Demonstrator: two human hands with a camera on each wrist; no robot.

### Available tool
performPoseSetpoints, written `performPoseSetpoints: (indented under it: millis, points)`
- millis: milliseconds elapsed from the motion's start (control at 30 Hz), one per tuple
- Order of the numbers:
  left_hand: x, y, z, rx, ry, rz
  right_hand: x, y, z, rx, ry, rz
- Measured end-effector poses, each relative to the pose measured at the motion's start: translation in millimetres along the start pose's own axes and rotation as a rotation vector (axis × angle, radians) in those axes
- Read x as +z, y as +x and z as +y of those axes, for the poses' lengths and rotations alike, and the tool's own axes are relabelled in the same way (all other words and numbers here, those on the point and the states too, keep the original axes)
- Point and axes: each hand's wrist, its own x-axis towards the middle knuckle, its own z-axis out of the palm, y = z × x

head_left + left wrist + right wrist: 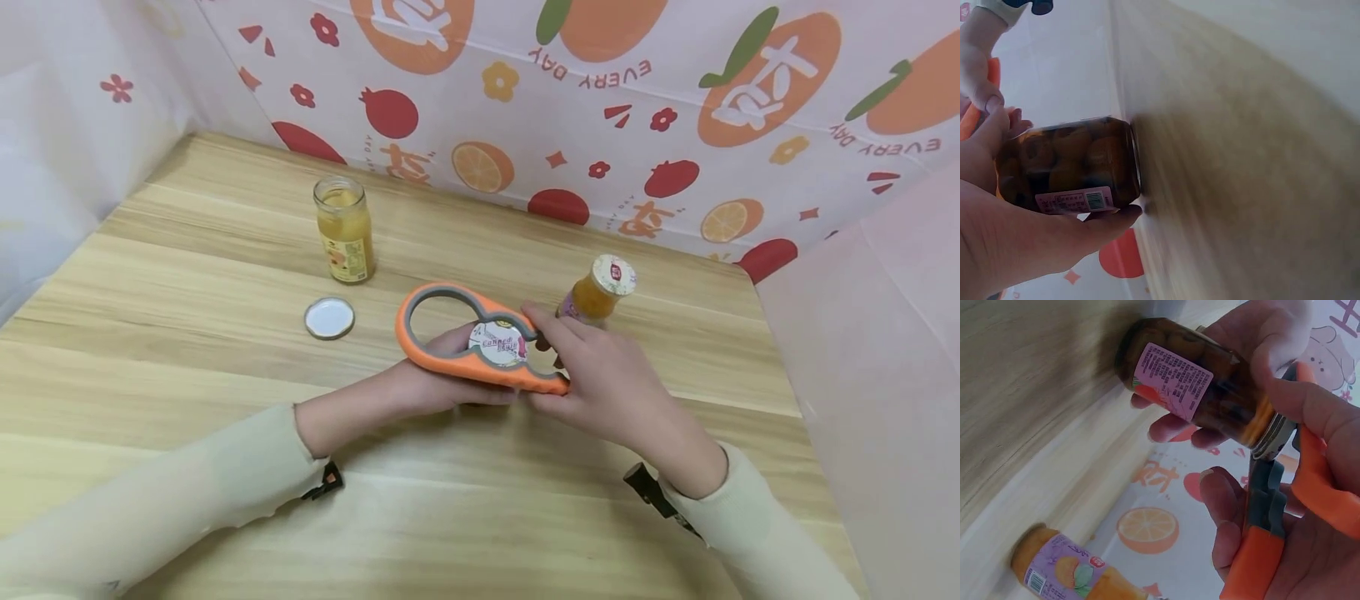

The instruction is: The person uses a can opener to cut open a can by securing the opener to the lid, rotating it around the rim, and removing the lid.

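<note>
Around the body of a glass jar of dark fruit (1069, 156) my left hand (431, 387) curls its fingers. The jar has a pink label (1174, 381) and a patterned white lid (498, 343). An orange jar opener (480, 369) with a grey toothed lining encircles that lid in the head view. My right hand (611, 379) grips the opener's two free ends, one orange arm (1254, 565) lying along its palm in the right wrist view. In the left wrist view the jar's base is close to the wooden table.
An uncapped jar with yellow contents (347, 237) stands at the back left, a loose lid (330, 318) lying in front of it. Beyond my right hand stands a capped jar of orange fruit (592, 296). A fruit-printed sheet (540, 158) hangs behind the wooden table (187, 350).
</note>
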Motion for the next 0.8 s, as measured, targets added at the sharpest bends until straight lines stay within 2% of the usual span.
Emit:
performPoseSetpoints:
  millis: [167,367,433,567,633,667,700,800]
  points:
    - [-2.0,0.6,-6.7,0.016,0.058,-0.007,-1.4,2.7,1.4,-0.011,0.041,-0.023]
    - [-4.9,2.6,-22.2,0.0,0.107,-0.012,-1.2,10.8,15.4,-0.125,0.108,0.003]
    - [-4.7,3.0,-22.8,-0.017,0.136,-0.006,-0.9,14.0,20.3,-0.166,0.133,0.011]
    - [-3.5,5.7,-19.3,-0.01,0.152,-0.01,-1.2,20.6,28.9,-0.232,0.189,0.013]
    - [-3.0,7.4,-17.5,0.012,0.132,-0.018,-2.1,23.9,32.5,-0.262,0.207,0.01]
    - [-2.8,8.4,-17.4,0.008,0.045,-0.041,-2.5,25.8,34.2,-0.275,0.215,0.008]
    - [-2.7,9.1,-17.3,0.001,0.002,-0.054,-2.9,27.5,35.8,-0.286,0.218,0.008]
    - [-2.3,9.2,-17.1,0.031,-0.01,-0.065,-3.3,32.5,39.1,-0.31,0.228,-0.007]
